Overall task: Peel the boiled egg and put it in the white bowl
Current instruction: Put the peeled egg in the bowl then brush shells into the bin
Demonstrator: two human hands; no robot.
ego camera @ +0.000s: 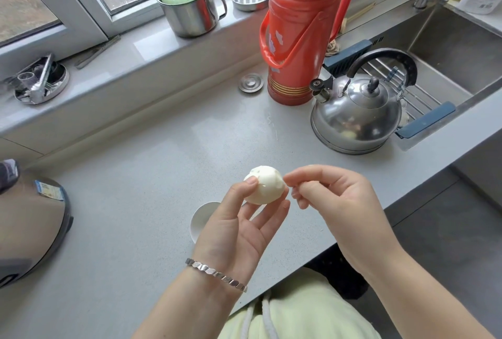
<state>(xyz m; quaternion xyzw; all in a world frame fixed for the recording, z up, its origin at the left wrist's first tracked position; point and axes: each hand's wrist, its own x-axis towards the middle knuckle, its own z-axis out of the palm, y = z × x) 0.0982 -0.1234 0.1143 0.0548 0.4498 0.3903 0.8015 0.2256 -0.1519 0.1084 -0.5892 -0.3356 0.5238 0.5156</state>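
Nearly peeled, judging by the bare white. Gripping the egg [264,186] with the left hand [244,230] over the surface [135,175]; pinching at its right side with the curled right hand [334,200], shell scrap unclear. Left to do: into the bowl [202,216], half hidden under the left hand.

Home kitchen, sink [448,48], kettle [355,118], thermos flask [298,31]

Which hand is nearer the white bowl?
Left. The left hand, holding the egg, overlaps the bowl's right side in this view. The right hand is farther right, past the egg, pinching at its edge.
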